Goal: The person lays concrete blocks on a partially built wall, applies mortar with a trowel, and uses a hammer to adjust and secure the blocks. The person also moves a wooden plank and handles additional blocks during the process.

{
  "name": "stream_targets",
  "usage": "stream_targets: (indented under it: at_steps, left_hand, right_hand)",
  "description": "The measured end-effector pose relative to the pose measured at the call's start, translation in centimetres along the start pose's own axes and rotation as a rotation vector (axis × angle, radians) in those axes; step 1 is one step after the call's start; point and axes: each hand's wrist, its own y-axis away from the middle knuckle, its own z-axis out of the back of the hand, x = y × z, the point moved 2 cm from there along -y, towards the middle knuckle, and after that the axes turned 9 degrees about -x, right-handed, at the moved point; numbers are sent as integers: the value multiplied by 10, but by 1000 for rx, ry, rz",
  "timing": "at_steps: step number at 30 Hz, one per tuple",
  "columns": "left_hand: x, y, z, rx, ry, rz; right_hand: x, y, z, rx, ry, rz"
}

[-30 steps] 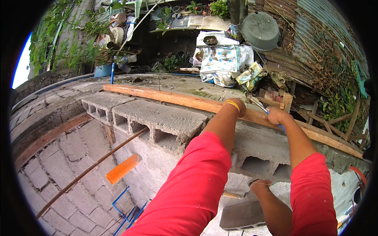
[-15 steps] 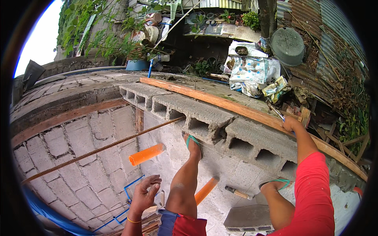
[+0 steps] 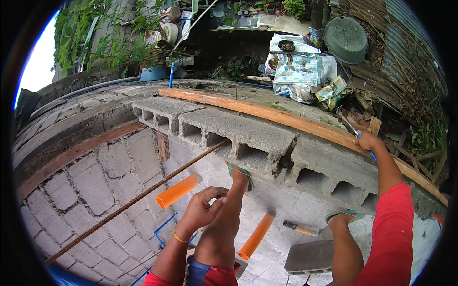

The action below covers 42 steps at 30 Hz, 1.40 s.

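Observation:
My right hand (image 3: 369, 141) is closed around a hammer (image 3: 353, 128) with a blue grip. Its head end reaches past the far side of a long wooden board (image 3: 267, 114). The board lies along the back of a row of hollow concrete blocks (image 3: 248, 127) on top of the wall. Lower and nearer, my left hand (image 3: 204, 209) hovers above my knee with the fingers bent toward the thumb. Anything pinched there is too small or hidden to make out. A thin string runs along the blocks' near face.
A rusty steel bar (image 3: 138, 200) slants up to a block's hollow. Orange pipes (image 3: 178, 190) stick out below, near a wood-handled brush (image 3: 300, 229) and a loose concrete block (image 3: 310, 257). Beyond the wall lie white sacks (image 3: 303, 71) and a dark round tub (image 3: 345, 40).
My left hand has moved up and right, its fingers drawing closer to the thumb. The hammer and my right hand have shifted slightly right as the whole view tilted.

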Motion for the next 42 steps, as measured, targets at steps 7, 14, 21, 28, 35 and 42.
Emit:
stream_targets:
  at_steps: [7, 14, 21, 28, 35, 42]
  left_hand:
    - [63, -9, 11, -18, -67, 55]
    - [107, -7, -2, -132, 72, 214]
    - [129, 9, -6, -152, 179, 241]
    - [136, 17, 12, -151, 155, 243]
    - [126, 38, 35, -204, 167, 223]
    - [123, 57, 59, -230, 217, 227]
  right_hand:
    - [4, -17, 5, 38, -72, -57]
    - [19, -26, 2, -74, 10, -86]
    - [27, -27, -1, -60, -1, -156]
    - [18, -36, -5, -172, 107, 11]
    - [64, -12, 22, -189, 151, 13]
    - [127, 26, 49, -241, 201, 14]
